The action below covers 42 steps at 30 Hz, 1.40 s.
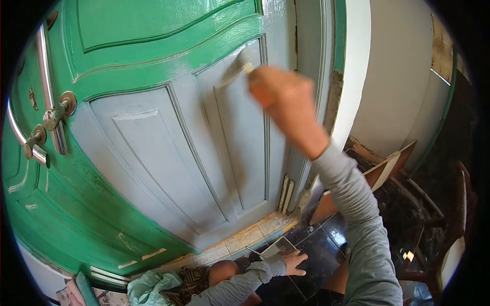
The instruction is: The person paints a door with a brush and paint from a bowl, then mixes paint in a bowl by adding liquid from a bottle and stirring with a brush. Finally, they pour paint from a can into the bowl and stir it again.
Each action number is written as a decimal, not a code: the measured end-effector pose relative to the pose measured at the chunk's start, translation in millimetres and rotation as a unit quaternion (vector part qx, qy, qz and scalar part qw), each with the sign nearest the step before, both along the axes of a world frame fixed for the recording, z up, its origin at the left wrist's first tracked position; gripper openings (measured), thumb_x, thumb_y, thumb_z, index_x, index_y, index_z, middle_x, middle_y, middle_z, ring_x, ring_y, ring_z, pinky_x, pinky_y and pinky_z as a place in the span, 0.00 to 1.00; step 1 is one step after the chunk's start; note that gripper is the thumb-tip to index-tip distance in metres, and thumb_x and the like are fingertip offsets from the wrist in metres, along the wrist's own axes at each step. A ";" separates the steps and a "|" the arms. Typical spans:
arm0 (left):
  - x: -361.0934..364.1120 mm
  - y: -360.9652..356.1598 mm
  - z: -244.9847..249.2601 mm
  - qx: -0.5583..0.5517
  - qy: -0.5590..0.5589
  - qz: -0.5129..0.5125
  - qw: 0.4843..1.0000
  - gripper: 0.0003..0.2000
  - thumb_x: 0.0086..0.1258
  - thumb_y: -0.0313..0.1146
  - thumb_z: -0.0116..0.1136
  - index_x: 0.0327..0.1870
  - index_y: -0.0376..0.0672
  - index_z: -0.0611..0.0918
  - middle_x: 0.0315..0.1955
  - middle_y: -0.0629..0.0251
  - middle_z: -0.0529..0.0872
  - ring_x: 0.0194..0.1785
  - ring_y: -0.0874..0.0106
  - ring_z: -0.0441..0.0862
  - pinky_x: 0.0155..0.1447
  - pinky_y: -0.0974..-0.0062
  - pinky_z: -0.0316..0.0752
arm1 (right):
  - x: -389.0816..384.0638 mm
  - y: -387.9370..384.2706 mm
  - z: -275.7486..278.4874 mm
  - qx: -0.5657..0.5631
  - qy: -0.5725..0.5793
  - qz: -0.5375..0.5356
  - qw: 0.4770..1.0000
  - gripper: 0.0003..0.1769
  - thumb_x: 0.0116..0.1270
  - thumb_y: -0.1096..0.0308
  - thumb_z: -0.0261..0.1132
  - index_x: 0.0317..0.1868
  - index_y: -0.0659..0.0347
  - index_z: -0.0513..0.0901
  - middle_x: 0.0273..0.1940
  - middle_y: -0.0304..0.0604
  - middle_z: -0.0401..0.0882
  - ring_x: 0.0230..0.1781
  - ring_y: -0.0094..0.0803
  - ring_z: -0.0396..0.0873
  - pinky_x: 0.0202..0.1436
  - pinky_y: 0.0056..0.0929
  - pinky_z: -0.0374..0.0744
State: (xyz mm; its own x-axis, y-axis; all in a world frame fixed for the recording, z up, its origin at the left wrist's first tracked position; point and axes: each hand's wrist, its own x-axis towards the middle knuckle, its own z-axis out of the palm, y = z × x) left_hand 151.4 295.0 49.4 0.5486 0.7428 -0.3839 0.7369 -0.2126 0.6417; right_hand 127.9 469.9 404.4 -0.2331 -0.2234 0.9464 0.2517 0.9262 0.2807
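My right hand [283, 99], blurred by motion, is closed around a paintbrush; only the pale tip of the brush [248, 67] shows past the fingers, against the upper part of a raised panel. That panel belongs to a wooden door [186, 132], whose lower panels are light grey while the upper part and the left side are glossy green. Low down, my left hand [294, 262] is spread open with nothing in it. Beside it on the dark floor lies a pale tray [278, 247], partly hidden by the hand and sleeve.
Metal pull handles [48, 92] stick out from the door's left. A tiled sill [240, 239] runs below it. Crumpled greenish cloth [153, 286] lies at lower left. To the right are leaning boards [377, 173], a wooden chair [457, 224] and dark floor tiles [326, 250].
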 end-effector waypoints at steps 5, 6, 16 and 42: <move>8.9 -10.6 19.2 -0.044 0.121 -0.059 0.990 0.36 0.68 0.60 0.59 0.71 0.47 0.67 0.66 0.50 0.70 0.70 0.48 0.70 0.69 0.44 0.67 | -19.5 -62.1 -16.3 -0.092 -0.055 0.187 0.976 0.08 0.61 0.72 0.71 0.34 0.60 0.78 0.28 0.44 0.81 0.26 0.38 0.83 0.30 0.33 0.81; 11.3 -14.7 20.7 -0.042 0.123 -0.063 0.990 0.37 0.68 0.60 0.59 0.71 0.47 0.67 0.67 0.51 0.70 0.71 0.48 0.70 0.69 0.44 0.67 | -15.7 -51.0 -15.2 -0.127 -0.023 0.216 0.968 0.07 0.62 0.72 0.71 0.35 0.61 0.80 0.28 0.44 0.83 0.26 0.35 0.83 0.31 0.29 0.81; 7.3 -18.6 2.1 -0.026 0.127 -0.054 0.990 0.36 0.68 0.60 0.59 0.69 0.46 0.69 0.64 0.49 0.72 0.70 0.48 0.70 0.67 0.45 0.69 | 19.8 13.9 15.7 -0.235 0.191 0.223 0.926 0.10 0.67 0.68 0.73 0.35 0.67 0.84 0.26 0.38 0.84 0.27 0.16 0.79 0.31 0.16 0.77; 29.0 -37.6 -28.6 -0.066 0.084 -0.078 0.991 0.33 0.65 0.57 0.62 0.67 0.49 0.70 0.65 0.49 0.72 0.69 0.45 0.71 0.67 0.37 0.67 | 27.9 -9.8 -64.1 -0.255 0.171 0.078 0.948 0.14 0.59 0.72 0.71 0.27 0.61 0.70 0.20 0.49 0.72 0.17 0.45 0.73 0.22 0.37 0.71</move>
State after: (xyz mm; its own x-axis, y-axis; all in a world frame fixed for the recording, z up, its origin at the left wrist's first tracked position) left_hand 180.4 257.4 20.9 0.5726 0.5915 -0.5677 0.8008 -0.2548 0.5421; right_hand 155.8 460.1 340.4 0.1053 0.2773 0.9550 0.0964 0.9530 -0.2874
